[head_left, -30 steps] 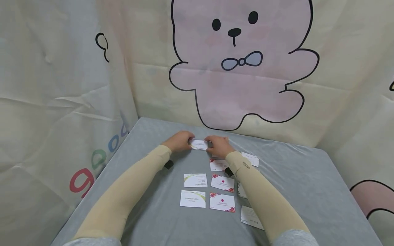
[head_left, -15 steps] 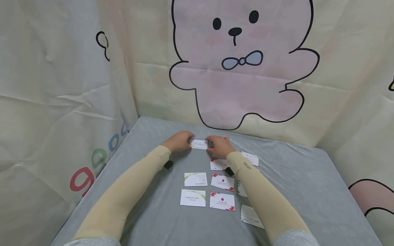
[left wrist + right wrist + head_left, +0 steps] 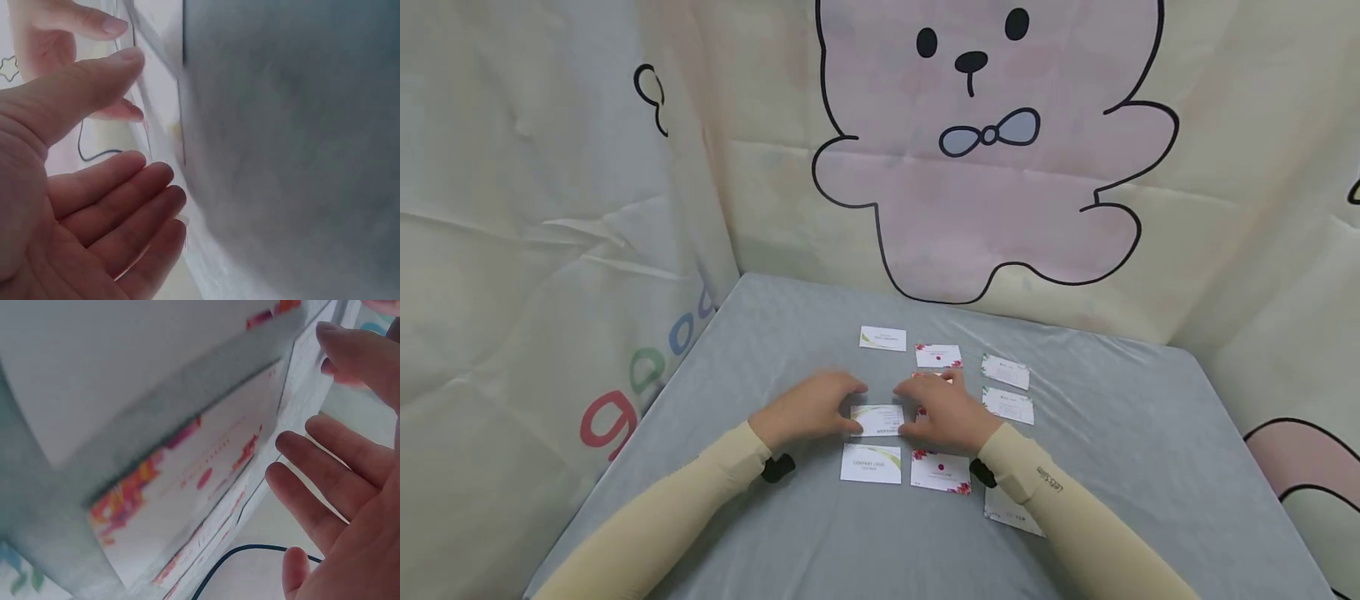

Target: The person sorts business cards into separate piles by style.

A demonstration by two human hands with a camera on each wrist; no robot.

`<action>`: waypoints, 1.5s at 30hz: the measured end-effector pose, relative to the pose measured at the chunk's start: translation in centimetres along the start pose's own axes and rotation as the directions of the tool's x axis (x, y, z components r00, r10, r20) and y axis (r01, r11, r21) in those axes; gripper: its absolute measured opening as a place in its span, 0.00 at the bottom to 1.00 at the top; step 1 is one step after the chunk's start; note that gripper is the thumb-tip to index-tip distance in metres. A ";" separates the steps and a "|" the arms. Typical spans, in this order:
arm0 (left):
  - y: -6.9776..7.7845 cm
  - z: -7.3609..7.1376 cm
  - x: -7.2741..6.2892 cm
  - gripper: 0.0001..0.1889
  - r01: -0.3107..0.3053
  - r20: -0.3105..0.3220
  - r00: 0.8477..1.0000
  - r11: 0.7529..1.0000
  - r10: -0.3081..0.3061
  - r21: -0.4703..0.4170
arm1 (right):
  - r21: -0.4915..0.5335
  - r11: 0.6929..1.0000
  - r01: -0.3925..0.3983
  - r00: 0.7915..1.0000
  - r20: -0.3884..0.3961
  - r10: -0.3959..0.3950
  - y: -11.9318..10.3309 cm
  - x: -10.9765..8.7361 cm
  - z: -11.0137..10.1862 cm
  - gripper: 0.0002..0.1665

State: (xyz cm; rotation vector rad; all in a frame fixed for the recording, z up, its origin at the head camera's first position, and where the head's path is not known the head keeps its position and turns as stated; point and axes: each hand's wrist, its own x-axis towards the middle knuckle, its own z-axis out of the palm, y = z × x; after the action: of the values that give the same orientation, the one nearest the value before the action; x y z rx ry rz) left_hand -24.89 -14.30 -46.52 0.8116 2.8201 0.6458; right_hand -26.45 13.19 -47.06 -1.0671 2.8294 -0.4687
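Observation:
My left hand [image 3: 812,408] and right hand [image 3: 951,408] hover on either side of a white business card [image 3: 877,422] with a yellow-green curve, in the head view. Thumbs and fingers are spread, with nothing gripped. Whether a fingertip touches the card's edges is hard to tell. In the left wrist view the left hand [image 3: 94,187] has relaxed, parted fingers. The right wrist view has the right hand [image 3: 350,462] likewise, near a red-flowered business card [image 3: 194,481]. From the head view, my right hand covers parts of other red-flowered cards.
Another yellow-curve card [image 3: 883,338] lies farther back, and a "COMPANY LOGO" card [image 3: 871,464] nearer. Red-flowered cards [image 3: 940,472] form a middle column. Leaf-patterned cards [image 3: 1006,372] lie to the right, one partly behind my right sleeve. Grey cloth [image 3: 790,533] covers the table.
Both hands have let go of the far yellow-curve card, which stays flat at the back. They have come nearer to me, around the middle yellow-curve card. The view has tilted slightly down.

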 end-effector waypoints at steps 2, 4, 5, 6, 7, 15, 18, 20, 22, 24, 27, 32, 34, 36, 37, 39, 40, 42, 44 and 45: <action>0.5 0.3 -0.6 0.31 -0.013 -0.003 1.000 1.000 0.013 -0.006 | -0.017 1.000 0.010 1.000 0.006 -0.010 -0.3 -0.3 0.3 0.34; 0.8 0.6 -0.9 0.30 -0.017 -0.012 1.000 1.000 0.017 0.001 | -0.030 1.000 0.009 1.000 0.011 -0.009 -0.5 -0.4 0.5 0.33; 0.8 0.7 -0.9 0.29 -0.020 -0.019 1.000 1.000 0.020 0.008 | -0.034 0.999 0.008 1.000 0.015 -0.008 -0.5 -0.3 0.6 0.33; 0.9 0.8 -0.9 0.29 -0.023 -0.024 0.999 1.000 0.023 0.018 | -0.039 0.999 0.006 1.000 0.018 -0.005 -0.5 -0.3 0.7 0.32; 0.9 0.9 -0.9 0.28 -0.023 -0.029 0.999 0.999 0.024 0.027 | -0.043 0.999 0.004 1.000 0.023 -0.003 -0.5 -0.3 0.8 0.32; 0.6 1.2 -0.9 0.21 -0.021 -0.062 0.998 1.000 0.023 0.023 | -0.012 1.000 -0.014 1.000 0.025 0.015 -0.8 -0.2 1.1 0.30; 0.5 1.3 -0.8 0.21 -0.017 -0.057 0.998 1.000 0.018 0.025 | -0.013 1.000 -0.020 1.000 0.020 0.020 -0.9 -0.3 1.2 0.30; 0.4 1.3 -0.7 0.23 -0.012 -0.054 0.998 1.000 0.013 0.024 | -0.016 1.000 -0.026 0.999 0.023 0.026 -1.0 -0.3 1.2 0.30; 0.3 1.3 -0.7 0.24 -0.005 -0.051 0.999 1.000 0.006 0.012 | -0.015 1.000 -0.027 0.999 0.022 0.027 -1.1 -0.3 1.2 0.31; 0.2 1.3 -0.7 0.25 -0.004 -0.056 0.998 1.000 0.004 -0.004 | -0.016 1.000 -0.026 0.999 0.023 0.026 -1.2 -0.3 1.2 0.31; 0.2 1.2 -0.7 0.25 -0.011 -0.060 0.998 1.000 0.010 -0.016 | -0.012 1.000 -0.024 1.000 0.017 0.024 -1.3 -0.3 1.2 0.32; 0.1 0.9 -0.1 0.26 -0.015 -0.054 0.998 1.000 0.014 -0.014 | -0.014 0.999 -0.029 1.000 0.004 0.029 -0.8 0.2 1.2 0.31; -0.2 0.7 0.6 0.27 -0.009 -0.052 0.999 1.000 0.009 -0.004 | -0.018 0.999 -0.042 0.999 -0.004 0.042 -0.4 0.7 1.0 0.31; -0.7 0.4 1.7 0.28 -0.007 -0.054 0.998 1.000 0.008 0.023 | -0.021 0.997 -0.069 0.998 -0.011 0.068 0.1 1.6 0.8 0.31; -1.0 0.2 2.4 0.28 -0.007 -0.058 0.998 0.999 0.009 0.039 | -0.025 0.996 -0.084 0.996 -0.016 0.083 0.4 2.2 0.5 0.32; -1.6 -0.3 3.8 0.29 0.003 -0.062 0.998 0.998 0.002 0.067 | -0.023 0.994 -0.108 0.994 -0.022 0.108 0.9 3.4 0.0 0.32; -1.9 -0.6 4.5 0.29 0.011 -0.063 0.998 0.997 -0.006 0.081 | -0.019 0.993 -0.120 0.992 -0.026 0.120 1.2 4.0 -0.2 0.32; -2.5 -1.1 6.1 0.30 0.033 -0.070 0.997 0.994 -0.026 0.102 | -0.011 0.989 -0.145 0.989 -0.036 0.144 1.8 5.2 -0.7 0.32; -2.9 -1.5 7.6 0.30 0.061 -0.076 0.996 0.993 -0.053 0.102 | 0.003 0.985 -0.173 0.984 -0.042 0.173 2.5 6.3 -1.1 0.33; -3.1 -1.7 8.4 0.30 0.071 -0.078 0.995 0.992 -0.064 0.102 | 0.012 0.982 -0.191 0.980 -0.048 0.191 2.8 6.8 -1.2 0.33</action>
State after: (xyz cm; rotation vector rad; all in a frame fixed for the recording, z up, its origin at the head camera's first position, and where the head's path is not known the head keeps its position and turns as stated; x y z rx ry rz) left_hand -33.86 -12.83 -46.46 0.7191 2.9563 0.5327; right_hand -33.57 11.05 -46.56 -0.7815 2.9319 -0.4924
